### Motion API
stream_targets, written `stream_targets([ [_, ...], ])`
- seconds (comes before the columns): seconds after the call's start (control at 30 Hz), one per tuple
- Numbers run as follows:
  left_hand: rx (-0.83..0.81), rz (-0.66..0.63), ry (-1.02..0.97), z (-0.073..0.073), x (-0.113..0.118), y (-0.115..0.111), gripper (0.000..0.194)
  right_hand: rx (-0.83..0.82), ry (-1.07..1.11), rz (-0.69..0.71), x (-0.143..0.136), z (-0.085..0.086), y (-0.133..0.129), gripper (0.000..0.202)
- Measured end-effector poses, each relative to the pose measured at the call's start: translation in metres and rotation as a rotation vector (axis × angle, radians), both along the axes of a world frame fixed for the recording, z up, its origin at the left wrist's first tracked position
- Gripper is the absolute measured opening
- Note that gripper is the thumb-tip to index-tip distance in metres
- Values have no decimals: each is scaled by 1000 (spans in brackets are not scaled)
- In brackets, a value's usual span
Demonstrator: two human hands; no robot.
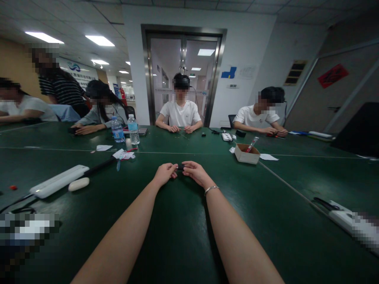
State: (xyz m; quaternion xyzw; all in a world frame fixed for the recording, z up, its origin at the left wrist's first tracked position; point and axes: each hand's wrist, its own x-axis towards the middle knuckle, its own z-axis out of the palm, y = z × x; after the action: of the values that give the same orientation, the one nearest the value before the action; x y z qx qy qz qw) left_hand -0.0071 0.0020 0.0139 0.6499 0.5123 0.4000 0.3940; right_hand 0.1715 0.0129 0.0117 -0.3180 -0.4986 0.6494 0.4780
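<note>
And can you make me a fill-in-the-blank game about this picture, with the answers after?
The left hand and right hand hold a small object coloured ____.
The bracelet is on the ____ wrist.
The tabletop is coloured ____.
The T-shirt on the person straight across is coloured ____.

Missing words: black; right; green; white.

Place looks like office or meeting room. Big green table (177,221) fills lower view, people seated around far side. At twelve o'clock, glass double door (182,75) with metal frame. At ten o'clock, wall sign (78,75) with blue logo, more room behind. Above, panel ceiling (189,4) with flat lights (100,40).
</note>
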Motion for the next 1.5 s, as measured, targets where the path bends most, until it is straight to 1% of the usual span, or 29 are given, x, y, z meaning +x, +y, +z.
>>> stream_targets([
  [0.2, 8, -4, -4, -2, -1, 1, 44, 4, 30, 17, 1, -1, 2, 27],
  [0.5, 27, 13, 95, 6, -3, -6, 51, 17, 38, 41, 1, -1, 1, 27],
  [0.83, 10, 57, 131, 2, -2, -3, 59, 13, 48, 64, 3, -2, 2, 30],
  [1.03, 13, 59, 125, 3, -2, -4, 60, 11, 44, 95, 5, -2, 1, 31],
  [1.2, 36, 75, 183, 5, -3, -7, 62, 30, 32, 121, 5, -1, 0, 32],
  [1.5, 57, 70, 175, 4, -5, -9, 63, 20, 17, 105, 4, 1, -1, 31],
])
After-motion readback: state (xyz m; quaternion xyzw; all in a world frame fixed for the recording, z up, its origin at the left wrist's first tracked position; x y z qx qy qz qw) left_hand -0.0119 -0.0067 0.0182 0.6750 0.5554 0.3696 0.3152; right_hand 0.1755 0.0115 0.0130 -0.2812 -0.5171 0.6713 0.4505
